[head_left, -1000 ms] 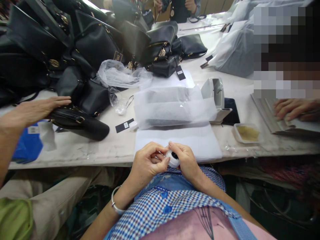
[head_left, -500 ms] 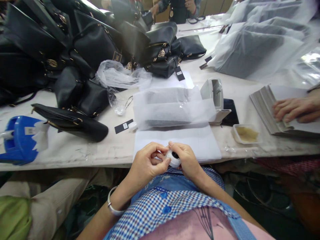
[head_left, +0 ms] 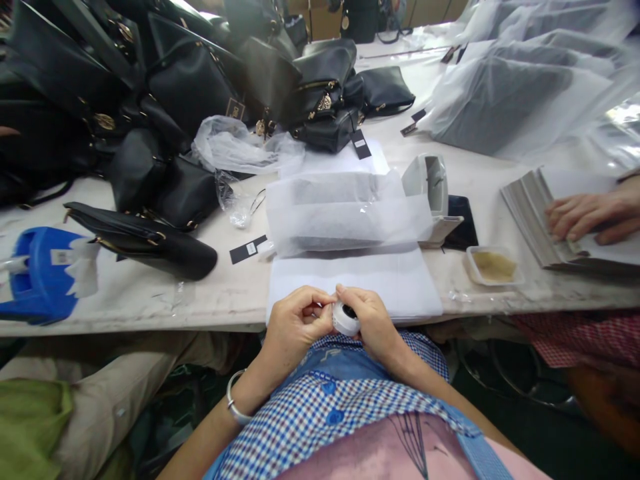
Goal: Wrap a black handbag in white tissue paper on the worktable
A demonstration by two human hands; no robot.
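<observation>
My right hand (head_left: 373,323) is curled round a small round white object with a dark centre (head_left: 346,318), held just below the table's front edge (head_left: 150,325). My left hand (head_left: 293,327) pinches at the left rim of that same object with thumb and fingertips. A silver bangle (head_left: 235,407) sits on my left wrist. Right beyond my hands, white sheets (head_left: 360,277) lie flat on the table, with a bag wrapped in white tissue (head_left: 345,213) behind them.
A heap of black handbags (head_left: 150,100) fills the back left; one flat black bag (head_left: 145,240) lies nearer. A blue plastic device (head_left: 40,273) sits at left. Another person's hand (head_left: 585,217) rests on a paper stack at right, near a small tray (head_left: 493,265) and wrapped bags (head_left: 500,100).
The other person's arm at the left has left the black bag and gone out of view, uncovering the blue device. My hands stay on the small white object, barely shifting.
</observation>
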